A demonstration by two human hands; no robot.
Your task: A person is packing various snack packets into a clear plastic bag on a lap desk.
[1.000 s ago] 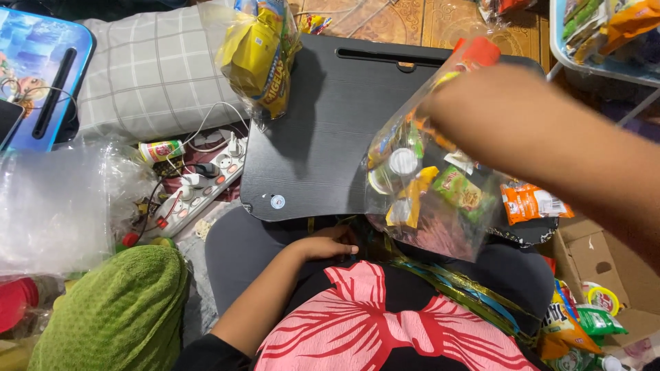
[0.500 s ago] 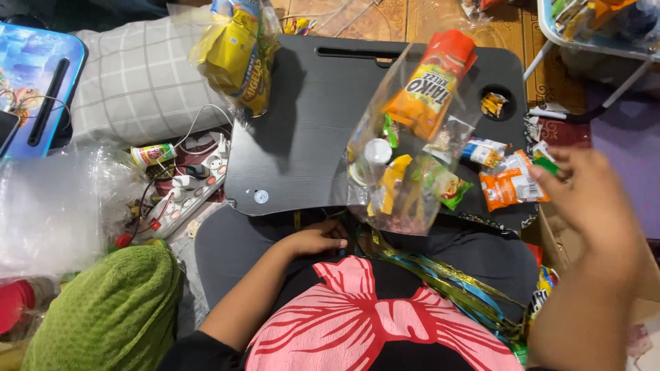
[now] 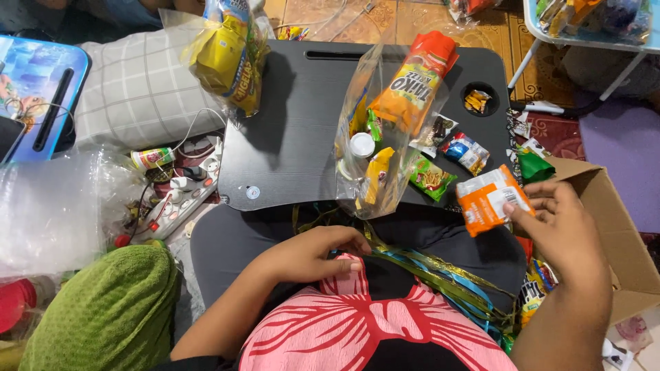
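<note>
Orange snack packet (image 3: 491,200) up off the worktop (image 3: 295,130), pinched at its right edge in the right hand (image 3: 560,230); grip closed on it, thumb on top. Long axis tilted, low left to high right. Just left of it, clear plastic bag (image 3: 375,148) standing on the worktop's near edge, mouth open upward, stuffed with snacks. Left hand (image 3: 323,251) well apart, resting in the lap, fingers curled loosely on ribbon (image 3: 419,264), holding nothing firmly. Cardboard box (image 3: 619,227) beneath the right hand.

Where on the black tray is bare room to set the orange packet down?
Bare: tray middle, between yellow bag and clear bag. Crowded: right side, snacks around the cup hole. Right hand holds orange packet.
</note>
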